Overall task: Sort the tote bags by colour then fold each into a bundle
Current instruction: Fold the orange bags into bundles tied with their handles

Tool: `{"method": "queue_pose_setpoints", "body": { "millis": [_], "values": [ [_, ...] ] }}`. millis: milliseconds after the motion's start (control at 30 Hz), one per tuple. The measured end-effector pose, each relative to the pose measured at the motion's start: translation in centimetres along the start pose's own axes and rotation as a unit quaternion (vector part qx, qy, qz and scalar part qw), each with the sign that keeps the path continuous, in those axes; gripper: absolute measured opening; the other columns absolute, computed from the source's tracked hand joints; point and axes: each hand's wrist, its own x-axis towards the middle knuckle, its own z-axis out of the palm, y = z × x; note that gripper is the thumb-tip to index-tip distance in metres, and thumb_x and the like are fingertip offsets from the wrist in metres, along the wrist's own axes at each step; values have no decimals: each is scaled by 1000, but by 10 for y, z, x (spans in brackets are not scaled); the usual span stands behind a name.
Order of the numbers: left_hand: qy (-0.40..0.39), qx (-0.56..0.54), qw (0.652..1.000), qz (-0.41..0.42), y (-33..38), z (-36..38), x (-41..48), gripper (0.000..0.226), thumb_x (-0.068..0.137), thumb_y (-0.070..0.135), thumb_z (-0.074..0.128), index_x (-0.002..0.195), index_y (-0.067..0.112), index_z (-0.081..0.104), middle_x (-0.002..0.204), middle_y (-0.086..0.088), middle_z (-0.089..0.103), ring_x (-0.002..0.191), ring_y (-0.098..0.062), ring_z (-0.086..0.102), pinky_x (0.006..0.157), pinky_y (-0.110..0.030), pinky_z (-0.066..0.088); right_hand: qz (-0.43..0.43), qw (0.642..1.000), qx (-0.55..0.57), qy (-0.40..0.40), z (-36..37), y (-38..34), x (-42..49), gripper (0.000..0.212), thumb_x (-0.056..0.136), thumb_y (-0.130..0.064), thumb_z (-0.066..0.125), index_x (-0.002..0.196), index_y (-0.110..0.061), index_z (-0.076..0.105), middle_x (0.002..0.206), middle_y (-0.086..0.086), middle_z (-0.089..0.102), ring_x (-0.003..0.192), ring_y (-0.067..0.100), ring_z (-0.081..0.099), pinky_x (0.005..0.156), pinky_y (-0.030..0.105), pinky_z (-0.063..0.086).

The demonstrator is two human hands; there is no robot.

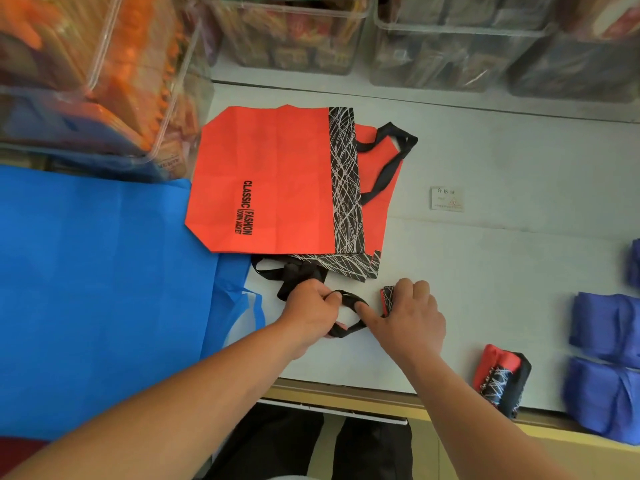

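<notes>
Red-orange tote bag (pixel 263 178) lies flat at centre frame on the pale desk (pixel 485 258), printed "CLASSIC FASHION DOWN JACKET", with a black band of white scribble lines along its right edge. More red-orange bags of the same pattern lie under it, their edges showing at its right and lower sides. One black handle loop (pixel 388 157) rests just right of the band; further black straps (pixel 291 271) bunch below the stack's lower edge.

Left hand (pixel 311 311), lower centre, is closed, fingers curled around a black strap (pixel 349 299) that arches between the two hands. Right hand (pixel 410 315), just right of it, presses down on a small folded red-and-black bundle (pixel 388 299), fingers curled over it, thumb lying across the strap. Most of the bundle is hidden under the hand.

Blue tote bags (pixel 104 271) lie spread flat over the left of frame, partly under the red-orange stack's lower left corner. A finished red-and-black bundle (pixel 502 379) sits near the desk's front edge at lower right. Three blue-violet bundles (pixel 609 362) sit at the far right edge, blurred. A small white label (pixel 446 199) lies on the desk right of centre; text illegible. Clear plastic bins (pixel 291 32) with blurred contents line the top of frame.
</notes>
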Motion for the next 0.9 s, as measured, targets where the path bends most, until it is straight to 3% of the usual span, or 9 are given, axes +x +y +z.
{"method": "queue_pose_setpoints", "body": {
  "millis": [100, 233, 300, 400, 467, 533, 633, 767, 900],
  "values": [
    [-35, -40, 995, 83, 0, -7, -8, 13, 100, 15, 65, 110, 12, 56, 87, -1, 62, 71, -20, 76, 64, -29, 59, -3, 1000, -2, 16, 2, 0, 1, 69, 79, -83, 55, 99, -17, 47, 93, -3, 36, 85, 28, 53, 61, 34, 37],
    [-124, 200, 938, 254, -12, -26, -6, 19, 98, 12, 66, 112, 20, 75, 95, 13, 55, 90, -9, 61, 84, -23, 51, -17, 1000, -5, -6, -2, 4, 3, 64, 81, -80, 56, 100, -19, 47, 95, -4, 36, 87, 27, 51, 63, 34, 36],
    [-173, 375, 865, 284, -16, -45, 6, 37, 97, 13, 66, 132, 25, 68, 103, 11, 46, 94, -17, 57, 87, -31, 51, -20, 1000, -8, -7, -2, 5, 4, 66, 79, -81, 57, 100, -20, 47, 95, -4, 36, 87, 26, 51, 63, 34, 37],
    [-155, 622, 662, 390, -10, -60, 18, 38, 98, 6, 57, 132, 20, 61, 105, -1, 42, 84, -26, 51, 66, -44, 50, -20, 1000, -12, -14, -1, 6, 4, 70, 74, -84, 58, 100, -20, 46, 95, -4, 38, 87, 25, 51, 63, 35, 40],
    [-112, 639, 569, 506, 3, -59, 16, 20, 88, 4, 69, 105, 14, 64, 101, -5, 47, 81, -26, 51, 50, -38, 41, -22, 999, -14, -24, -1, 7, 5, 70, 73, -85, 59, 100, -21, 45, 96, -4, 38, 87, 25, 51, 63, 36, 42],
    [-110, 580, 532, 607, 9, -55, 15, 14, 86, 16, 76, 87, 18, 62, 107, -3, 56, 96, -25, 57, 61, -35, 45, -28, 999, -11, -19, 0, 9, 6, 71, 72, -85, 61, 100, -21, 46, 95, -5, 36, 87, 26, 51, 63, 36, 41],
    [-216, 474, 652, 551, 17, -53, 11, 19, 100, 32, 58, 90, 17, 67, 118, 3, 68, 132, -17, 51, 111, -33, 39, -40, 999, 6, -11, 1, 14, 6, 71, 73, -84, 61, 98, -19, 48, 94, -5, 36, 85, 26, 51, 62, 36, 41],
    [-127, 214, 919, 305, 9, -35, 6, 12, 101, 22, 62, 92, 18, 68, 72, 7, 68, 66, -3, 56, 66, -23, 44, -72, 997, 33, -22, -3, 19, 5, 58, 84, -74, 50, 100, -18, 50, 97, -5, 36, 88, 28, 52, 64, 36, 41],
    [26, 99, 975, 196, -15, -6, 15, 15, 100, 26, 62, 86, 19, 63, 63, 10, 59, 64, -17, 60, 71, -45, 57, -66, 994, 69, -46, -9, 22, 4, 58, 87, -79, 43, 99, -22, 48, 101, -6, 40, 95, 25, 52, 70, 37, 43]
  ]
}}
